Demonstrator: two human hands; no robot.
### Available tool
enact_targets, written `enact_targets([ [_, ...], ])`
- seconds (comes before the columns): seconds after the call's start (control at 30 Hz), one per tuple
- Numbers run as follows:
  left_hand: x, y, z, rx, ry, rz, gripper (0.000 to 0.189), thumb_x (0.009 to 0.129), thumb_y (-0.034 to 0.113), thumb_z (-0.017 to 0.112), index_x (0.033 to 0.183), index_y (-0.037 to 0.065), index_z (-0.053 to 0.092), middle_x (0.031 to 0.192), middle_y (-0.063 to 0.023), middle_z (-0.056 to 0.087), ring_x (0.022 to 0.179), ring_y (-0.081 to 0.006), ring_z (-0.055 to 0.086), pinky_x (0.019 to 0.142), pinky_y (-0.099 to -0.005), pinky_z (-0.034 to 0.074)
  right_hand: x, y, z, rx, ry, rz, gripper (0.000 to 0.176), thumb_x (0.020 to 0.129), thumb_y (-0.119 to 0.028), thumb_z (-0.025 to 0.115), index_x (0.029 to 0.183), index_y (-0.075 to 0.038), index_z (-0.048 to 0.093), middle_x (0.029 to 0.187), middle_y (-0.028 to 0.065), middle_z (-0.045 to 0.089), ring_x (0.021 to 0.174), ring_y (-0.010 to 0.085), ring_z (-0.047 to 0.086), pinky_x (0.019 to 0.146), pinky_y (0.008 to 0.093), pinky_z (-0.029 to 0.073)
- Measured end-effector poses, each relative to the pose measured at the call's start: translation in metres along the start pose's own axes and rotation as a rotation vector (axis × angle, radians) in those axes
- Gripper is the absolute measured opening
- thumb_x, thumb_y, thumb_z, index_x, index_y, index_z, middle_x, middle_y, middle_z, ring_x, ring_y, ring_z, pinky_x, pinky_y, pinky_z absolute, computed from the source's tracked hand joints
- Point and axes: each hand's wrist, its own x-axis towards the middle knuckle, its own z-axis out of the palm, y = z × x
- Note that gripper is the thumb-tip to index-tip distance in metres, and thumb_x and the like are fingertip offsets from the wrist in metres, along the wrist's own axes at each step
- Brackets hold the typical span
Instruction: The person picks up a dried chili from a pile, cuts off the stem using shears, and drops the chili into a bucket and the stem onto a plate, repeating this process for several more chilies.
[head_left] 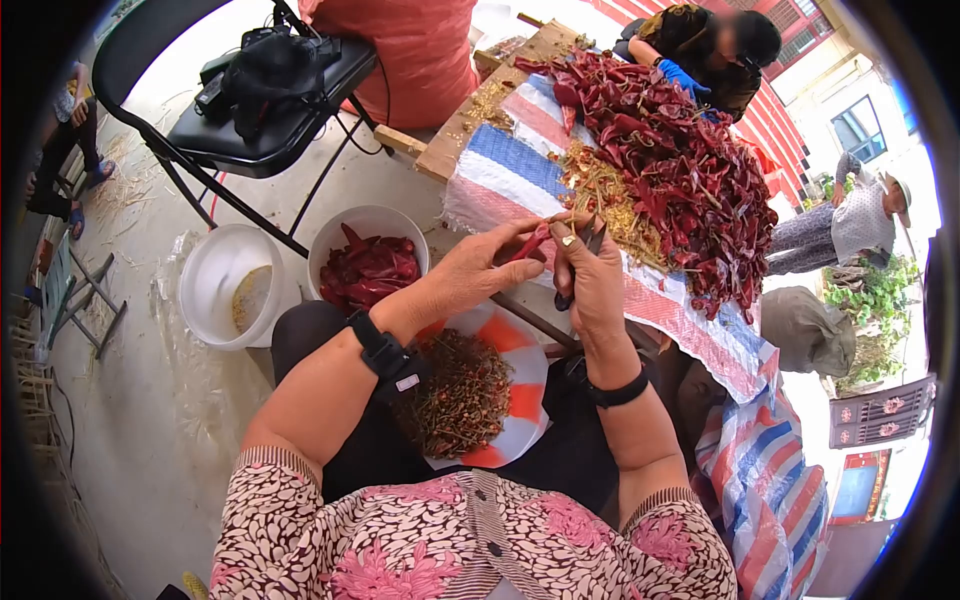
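Note:
My left hand is closed around a dried red chili pepper, over the near edge of the work table. Touching it at the fingertips, my right hand grips a pair of dark scissors; the fingers hide most of them. Below my wrists, a plate patterned in orange and white rests on my lap, heaped with cut chili stems. Left of my left forearm stands a white bucket with red chili peppers in it.
A big pile of dried chilies covers the striped woven sheet on the table. Another white bucket stands left, near a black folding chair bearing equipment. Across the table a person's blue-gloved hand reaches into the pile.

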Motion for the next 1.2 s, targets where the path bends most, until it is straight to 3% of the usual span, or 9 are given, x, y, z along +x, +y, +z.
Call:
enact_targets([
  [0.07, 0.001, 0.004, 0.001, -0.262, -0.090, -0.273, 0.050, 0.096, 0.031, 0.058, 0.135, 0.003, 0.045, 0.115, -0.0073, 0.056, 0.111, -0.0114, 0.050, 0.093, -0.0300, 0.042, 0.001, 0.012, 0.000, 0.001, 0.007, 0.001, 0.011, 0.091, -0.017, 0.066, 0.097, -0.008, 0.064, 0.058, -0.0065, 0.052, 0.045, 0.0000, 0.040, 0.042, 0.0157, 0.026],
  [0.17, 0.005, 0.006, 0.005, -0.218, -0.027, -0.176, 0.042, 0.098, 0.027, 0.054, 0.133, 0.005, 0.045, 0.102, 0.0010, 0.054, 0.088, -0.0056, 0.049, 0.079, -0.0218, 0.044, 0.002, 0.019, -0.004, -0.101, -0.003, -0.067, 0.013, 0.091, -0.017, 0.066, 0.099, -0.007, 0.063, 0.064, -0.0051, 0.058, 0.047, -0.0005, 0.039, 0.043, 0.0154, 0.028],
  [0.27, 0.010, -0.002, 0.001, -0.224, -0.087, -0.220, 0.041, 0.098, 0.027, 0.054, 0.132, 0.005, 0.046, 0.097, 0.0031, 0.050, 0.083, -0.0054, 0.046, 0.077, -0.0201, 0.042, 0.000, 0.026, -0.006, -0.188, -0.033, -0.165, 0.013, 0.092, -0.017, 0.065, 0.101, -0.007, 0.063, 0.071, -0.0043, 0.061, 0.050, -0.0009, 0.038, 0.045, 0.0157, 0.029],
  [0.47, 0.016, -0.021, 0.004, -0.255, -0.079, -0.319, 0.036, 0.097, 0.021, 0.057, 0.127, 0.003, 0.051, 0.103, 0.0003, 0.058, 0.091, -0.0052, 0.053, 0.079, -0.0206, 0.046, -0.005, 0.033, -0.018, -0.186, -0.009, -0.141, 0.009, 0.090, -0.011, 0.065, 0.098, -0.007, 0.061, 0.080, -0.0023, 0.062, 0.058, 0.0024, 0.045, 0.048, 0.0192, 0.034],
  [0.6, 0.019, -0.033, 0.013, -0.139, 0.027, -0.313, 0.022, 0.096, 0.017, 0.059, 0.112, 0.002, 0.056, 0.098, -0.0002, 0.059, 0.087, -0.0066, 0.055, 0.080, -0.0215, 0.047, 0.000, 0.046, -0.025, -0.644, 0.011, -0.593, 0.021, 0.079, 0.002, 0.067, 0.096, -0.006, 0.059, 0.087, 0.0055, 0.060, 0.071, 0.0203, 0.058, 0.059, 0.0302, 0.046],
  [0.73, 0.017, -0.044, 0.029, -0.296, 0.100, -0.260, 0.015, 0.094, 0.015, 0.061, 0.098, 0.003, 0.054, 0.093, 0.0003, 0.056, 0.084, -0.0061, 0.052, 0.078, -0.0216, 0.046, -0.002, 0.049, -0.025, -0.803, 0.069, -0.663, 0.013, 0.085, -0.002, 0.065, 0.091, -0.005, 0.054, 0.082, 0.0055, 0.060, 0.067, 0.0171, 0.060, 0.055, 0.0281, 0.045],
  [0.83, 0.016, -0.040, 0.027, -0.261, 0.048, -0.298, 0.015, 0.093, 0.015, 0.062, 0.095, 0.004, 0.053, 0.090, 0.0013, 0.055, 0.082, -0.0051, 0.050, 0.075, -0.0212, 0.044, -0.006, 0.043, -0.023, -0.194, 0.034, -0.076, 0.013, 0.092, -0.011, 0.062, 0.090, -0.005, 0.051, 0.075, 0.0024, 0.058, 0.056, 0.0110, 0.055, 0.050, 0.0236, 0.043],
  [1.0, 0.016, -0.027, 0.023, -0.166, -0.049, -0.214, 0.013, 0.093, 0.014, 0.063, 0.095, 0.005, 0.055, 0.088, 0.0026, 0.055, 0.083, -0.0044, 0.050, 0.074, -0.0207, 0.043, -0.005, 0.040, -0.036, 0.242, -0.026, 0.214, 0.017, 0.093, -0.021, 0.063, 0.092, -0.006, 0.053, 0.072, 0.0000, 0.057, 0.047, 0.0040, 0.044, 0.039, 0.0184, 0.030],
  [1.2, 0.011, -0.020, 0.023, -0.129, -0.140, -0.153, 0.011, 0.091, 0.009, 0.064, 0.097, 0.004, 0.056, 0.088, 0.0023, 0.057, 0.086, -0.0043, 0.053, 0.078, -0.0212, 0.045, 0.003, 0.051, -0.050, 0.816, -0.261, 0.626, 0.024, 0.096, -0.025, 0.058, 0.092, -0.002, 0.062, 0.062, -0.0030, 0.050, 0.044, 0.0039, 0.039, 0.039, 0.0179, 0.029],
])
